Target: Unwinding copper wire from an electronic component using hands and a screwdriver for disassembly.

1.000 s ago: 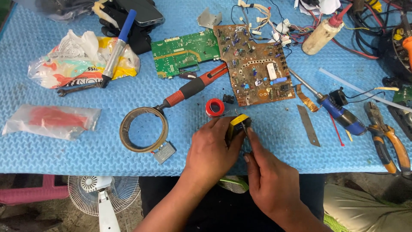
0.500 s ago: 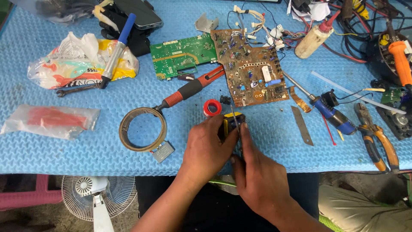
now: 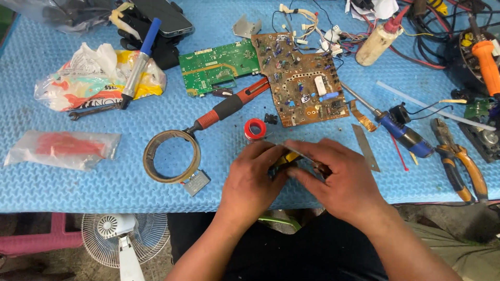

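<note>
Both hands met at the near edge of the blue mat (image 3: 62,177), working one small part together. Left hand (image 3: 252,179) had its fingers curled tight round a small yellow-and-black component (image 3: 284,158), mostly hidden, only a sliver of yellow showing between the two hands. Right hand (image 3: 338,179) was closed in a pinch on a thin grey metal blade (image 3: 281,148) whose tip poked out leftward over the left knuckles; how it met the component could not be told.

Risks, as a judgement: the blade lay right across the left fingers, so a slip under prying force could nick them. The part sat close to the mat's near edge, so a loosened piece could drop off toward the floor fan (image 3: 122,234) below. Red solder reel (image 3: 254,128) stood just beyond the hands and could be knocked and roll. Magnifier ring (image 3: 172,156) with its red-and-black handle lay just left, near the left wrist, likely to get bumped. Brown circuit board (image 3: 302,86) lay further off, with the green board (image 3: 219,65) to its left. Blue-handled screwdriver (image 3: 401,132) and orange pliers (image 3: 458,161) lay right, apart from the hands. A flat metal strip (image 3: 364,147) lay beside the right hand; a sweep could flick it.
</note>
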